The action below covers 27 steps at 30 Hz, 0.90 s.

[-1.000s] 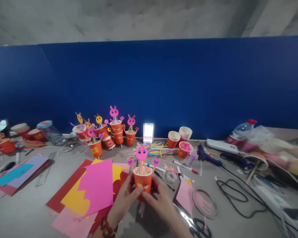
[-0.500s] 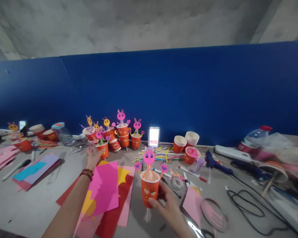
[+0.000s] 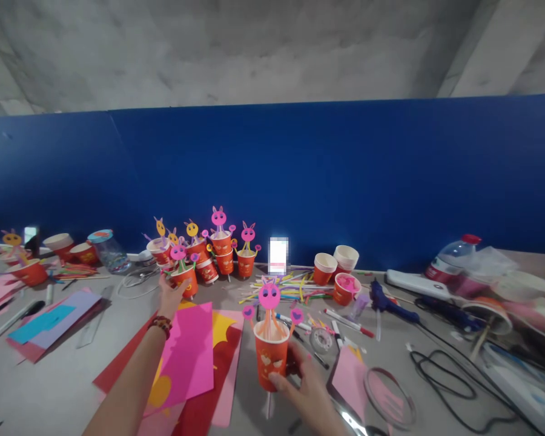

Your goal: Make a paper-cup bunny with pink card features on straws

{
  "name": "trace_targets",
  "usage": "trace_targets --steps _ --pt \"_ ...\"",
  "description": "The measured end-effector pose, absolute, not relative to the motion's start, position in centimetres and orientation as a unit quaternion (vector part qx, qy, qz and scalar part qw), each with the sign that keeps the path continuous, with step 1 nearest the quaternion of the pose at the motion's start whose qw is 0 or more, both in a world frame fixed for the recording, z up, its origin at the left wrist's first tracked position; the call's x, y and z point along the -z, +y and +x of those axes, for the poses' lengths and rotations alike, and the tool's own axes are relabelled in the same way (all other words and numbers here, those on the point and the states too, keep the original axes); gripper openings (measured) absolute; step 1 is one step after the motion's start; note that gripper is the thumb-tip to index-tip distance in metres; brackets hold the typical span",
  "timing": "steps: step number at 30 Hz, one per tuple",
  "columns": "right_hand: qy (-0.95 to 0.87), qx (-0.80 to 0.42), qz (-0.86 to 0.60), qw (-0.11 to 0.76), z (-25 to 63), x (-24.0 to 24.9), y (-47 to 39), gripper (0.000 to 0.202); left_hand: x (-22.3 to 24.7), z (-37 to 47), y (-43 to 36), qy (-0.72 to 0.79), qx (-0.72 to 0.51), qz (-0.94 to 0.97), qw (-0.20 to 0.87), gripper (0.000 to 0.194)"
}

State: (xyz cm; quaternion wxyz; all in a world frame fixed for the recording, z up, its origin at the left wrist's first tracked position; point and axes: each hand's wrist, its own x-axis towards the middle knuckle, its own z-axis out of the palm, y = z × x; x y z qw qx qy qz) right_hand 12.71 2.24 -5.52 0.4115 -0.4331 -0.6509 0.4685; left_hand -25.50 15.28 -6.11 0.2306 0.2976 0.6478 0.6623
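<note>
working over grey tabletop, crowded with craft materials. with right hand, holding an orange paper cup upright, thumb on the front side and fingers curled behind it. can see a thin white stick pointing down from below the cup. can also see a pink rabbit head rising above the rim, between two pink discs with purple hearts. close to the right wrist, can notice scissors, partly cut off by the lower edge. left of the held cup, can find a bright pink sheet lying over yellow and red paper.

farther away, having left hand at a second orange cup, also bearing a pink rabbit figure; showing the thumb against its side, but cannot tell about a real grasp or only a touch. behind it, can see more cups with rabbit figures, and to their right a heap of colourful sticks. at the back, facing a blue partition, and beyond it grey concrete.
</note>
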Motion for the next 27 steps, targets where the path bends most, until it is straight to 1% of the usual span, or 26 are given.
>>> trace_targets --steps 2,8,12,16,18,22,27 --pt "-0.657 -0.47 -0.427 0.407 12.6 5.1 2.2 0.054 6.0 -25.4 14.8 0.633 -0.669 0.298 0.251 0.036" --pt "-0.653 -0.469 -0.44 0.4 12.6 4.9 2.4 0.059 5.3 -25.0 13.6 0.59 -0.681 0.306 0.307 0.034" --pt "-0.654 -0.47 -0.432 0.405 12.6 5.0 2.6 0.058 5.0 -24.9 13.8 0.561 -0.68 0.338 0.33 0.032" --pt "-0.65 -0.463 -0.438 0.413 12.6 5.2 2.5 0.058 5.1 -25.1 14.4 0.558 -0.688 0.348 0.307 0.031" --pt "-0.65 -0.464 -0.435 0.415 12.6 5.3 2.4 0.058 5.0 -25.2 14.8 0.561 -0.695 0.347 0.287 0.036" --pt "-0.642 -0.467 -0.443 0.417 12.5 5.2 2.4 0.062 4.7 -25.1 15.0 0.556 -0.706 0.358 0.255 0.052" --pt "-0.641 -0.468 -0.442 0.418 12.5 4.9 2.3 0.059 3.9 -23.7 14.0 0.532 -0.716 0.394 0.222 0.054"
